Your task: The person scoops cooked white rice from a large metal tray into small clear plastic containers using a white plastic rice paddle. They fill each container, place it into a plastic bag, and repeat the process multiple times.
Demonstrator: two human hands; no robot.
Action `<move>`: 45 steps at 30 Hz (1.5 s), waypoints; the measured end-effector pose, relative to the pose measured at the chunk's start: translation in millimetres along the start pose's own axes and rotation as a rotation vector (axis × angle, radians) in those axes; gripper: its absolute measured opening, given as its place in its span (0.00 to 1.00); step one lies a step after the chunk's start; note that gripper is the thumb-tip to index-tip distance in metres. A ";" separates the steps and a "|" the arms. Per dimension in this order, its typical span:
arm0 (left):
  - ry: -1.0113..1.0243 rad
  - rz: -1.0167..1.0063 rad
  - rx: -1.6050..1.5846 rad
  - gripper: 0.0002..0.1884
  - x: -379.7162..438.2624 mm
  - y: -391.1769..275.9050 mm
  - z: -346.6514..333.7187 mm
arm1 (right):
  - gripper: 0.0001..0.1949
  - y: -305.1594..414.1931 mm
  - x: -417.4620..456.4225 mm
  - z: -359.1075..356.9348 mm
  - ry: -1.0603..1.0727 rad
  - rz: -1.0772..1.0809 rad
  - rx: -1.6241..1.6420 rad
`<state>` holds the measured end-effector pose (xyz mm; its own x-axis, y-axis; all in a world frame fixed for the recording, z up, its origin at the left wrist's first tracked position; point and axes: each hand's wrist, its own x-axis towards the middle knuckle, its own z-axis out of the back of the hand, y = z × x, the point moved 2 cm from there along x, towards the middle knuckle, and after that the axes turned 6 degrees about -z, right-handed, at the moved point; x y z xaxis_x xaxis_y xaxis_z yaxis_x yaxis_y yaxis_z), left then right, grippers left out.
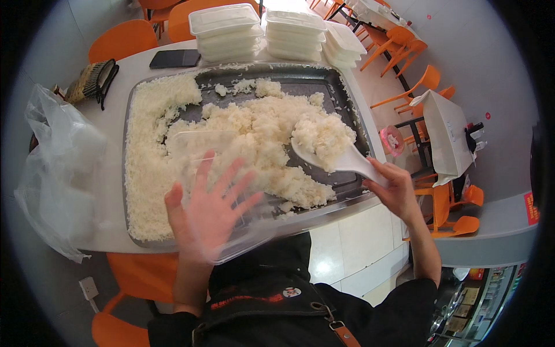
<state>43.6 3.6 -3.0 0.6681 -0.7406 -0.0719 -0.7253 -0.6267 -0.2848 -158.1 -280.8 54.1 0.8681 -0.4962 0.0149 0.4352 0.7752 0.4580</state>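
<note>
A large metal tray (284, 221) of cooked white rice (251, 121) lies on the table before me. My right hand (392, 186) is closed around the handle of a white plastic rice paddle (342, 162). A heaped lump of rice sits on the paddle's blade, over the tray's right part. At the near left of the tray, my left hand (212, 204) has its fingers spread behind or under a clear plastic container (247, 243), seen through its wall. The container is blurred and looks tilted; its contents, if any, cannot be told, and whether the fingers grip it is unclear.
Stacks of lidded plastic boxes (227, 34) stand beyond the tray, beside a black phone (174, 59). A patterned pouch (90, 82) and a clear plastic bag (65, 173) with white contents lie on the left. Orange chairs (125, 41) surround the white table (108, 152).
</note>
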 end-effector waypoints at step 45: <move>0.196 -0.008 -0.314 0.58 1.9 -11.4 1.8 | 0.23 -24.0 85.0 -42.0 -0.122 0.005 -0.168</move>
<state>53.4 9.8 -1.6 0.6517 -0.7485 0.1227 -0.7560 -0.6541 0.0248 -84.8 -325.1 7.1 0.8395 -0.5278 0.1290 0.4733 0.8269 0.3035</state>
